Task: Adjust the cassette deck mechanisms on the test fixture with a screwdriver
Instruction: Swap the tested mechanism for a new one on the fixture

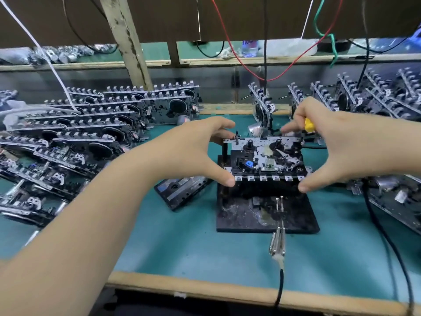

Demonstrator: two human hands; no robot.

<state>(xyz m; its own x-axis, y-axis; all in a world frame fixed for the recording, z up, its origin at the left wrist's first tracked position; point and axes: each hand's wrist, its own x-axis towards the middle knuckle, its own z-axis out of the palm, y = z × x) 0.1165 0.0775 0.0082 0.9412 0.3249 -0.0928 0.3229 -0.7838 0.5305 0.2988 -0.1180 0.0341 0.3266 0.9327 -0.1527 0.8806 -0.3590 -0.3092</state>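
Gripping the deck (pixel 265 158) by its edges on the fixture (pixel 266 215), your left hand (pixel 193 153) and right hand (pixel 337 144), which also holds the screwdriver (pixel 309 125), should avoid its delicate parts.

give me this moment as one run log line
left hand on deck mechanism left end | right hand on right end, holding yellow screwdriver | mechanism sits on black test fixture | cassette beside fixture
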